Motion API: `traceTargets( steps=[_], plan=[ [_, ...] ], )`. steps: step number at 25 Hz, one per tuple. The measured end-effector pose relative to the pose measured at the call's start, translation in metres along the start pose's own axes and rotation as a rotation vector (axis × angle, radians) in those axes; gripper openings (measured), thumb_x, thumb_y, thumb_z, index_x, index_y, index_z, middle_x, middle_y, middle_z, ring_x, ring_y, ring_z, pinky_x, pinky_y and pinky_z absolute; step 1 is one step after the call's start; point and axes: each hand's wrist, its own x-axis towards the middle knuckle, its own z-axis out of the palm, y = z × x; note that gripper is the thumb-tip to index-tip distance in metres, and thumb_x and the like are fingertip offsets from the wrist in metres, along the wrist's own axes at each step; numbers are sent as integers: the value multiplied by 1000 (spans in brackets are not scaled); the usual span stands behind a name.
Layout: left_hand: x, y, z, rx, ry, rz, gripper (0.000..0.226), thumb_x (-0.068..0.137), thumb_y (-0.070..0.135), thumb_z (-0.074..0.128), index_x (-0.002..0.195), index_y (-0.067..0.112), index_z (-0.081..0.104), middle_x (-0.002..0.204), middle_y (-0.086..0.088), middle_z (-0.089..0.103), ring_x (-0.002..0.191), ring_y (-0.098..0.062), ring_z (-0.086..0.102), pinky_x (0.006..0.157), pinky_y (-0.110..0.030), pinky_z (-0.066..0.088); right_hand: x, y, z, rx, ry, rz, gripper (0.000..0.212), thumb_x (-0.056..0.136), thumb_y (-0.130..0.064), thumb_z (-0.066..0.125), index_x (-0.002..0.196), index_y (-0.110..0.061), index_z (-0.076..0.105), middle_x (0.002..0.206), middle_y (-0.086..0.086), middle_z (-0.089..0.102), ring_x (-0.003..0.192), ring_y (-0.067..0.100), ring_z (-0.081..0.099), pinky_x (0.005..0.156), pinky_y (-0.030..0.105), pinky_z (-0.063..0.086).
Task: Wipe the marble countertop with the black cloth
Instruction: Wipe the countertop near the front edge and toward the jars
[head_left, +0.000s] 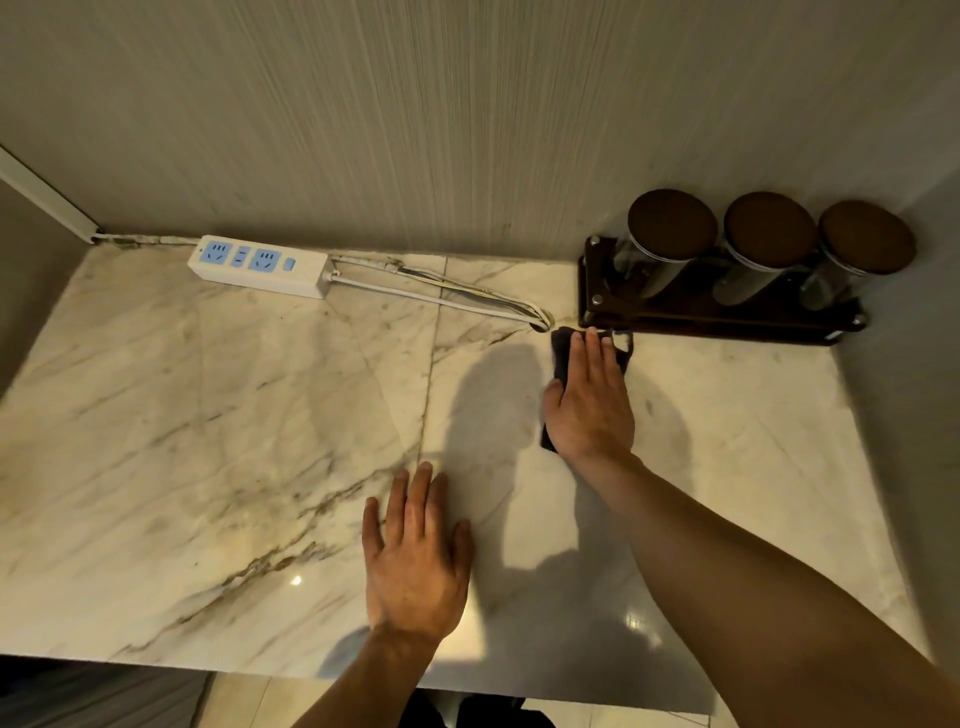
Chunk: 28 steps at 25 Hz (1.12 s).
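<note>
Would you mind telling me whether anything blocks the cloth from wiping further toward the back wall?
Yes. The black cloth under the right hand already meets the dark jar rack directly behind it, and the power strip's cable loops just to its left. The marble countertop is open leftward.

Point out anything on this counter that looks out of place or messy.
The power strip lies loose on the marble countertop by the wall, and its cables trail across the wiping area to a hole near the black cloth under the right hand. Brownish marks follow the marble seams. Nothing is spilled.
</note>
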Motion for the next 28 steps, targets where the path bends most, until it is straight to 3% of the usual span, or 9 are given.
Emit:
traceTargets(
  steps=[8, 13, 19, 28],
  plan=[
    [-1, 0, 0, -43, 21, 4, 57, 90, 39, 37, 139, 10, 42, 147, -9, 42, 138, -29, 30, 111, -55, 18, -18, -4, 6, 87, 130, 287, 62, 98, -33, 29, 151, -9, 8, 160, 10, 7, 147, 25, 2, 119, 39, 6],
    [-2, -1, 0, -27, 5, 12, 58, 92, 41, 34, 140, 9, 38, 148, -9, 40, 140, -29, 27, 112, -53, 14, -41, 0, 11, 91, 156, 334, 68, 97, -43, 28, 151, -8, 7, 160, 11, 7, 147, 24, 2, 119, 37, 3],
    [-1, -1, 1, 2, -10, 1, 57, 93, 43, 30, 139, 12, 40, 147, -8, 41, 140, -27, 26, 112, -51, 12, -72, 5, 18, 92, 220, 358, 65, 95, -32, 36, 150, -4, 13, 159, 14, 14, 146, 26, 8, 119, 37, 5],
    [-2, -1, 0, -49, 10, 8, 59, 93, 45, 27, 142, 13, 36, 153, -7, 32, 143, -25, 16, 116, -51, 4, -127, 9, 26, 118, 316, 433, 66, 90, -34, 26, 146, 1, 25, 154, 19, 26, 143, 31, 21, 117, 38, 9]
  ],
)
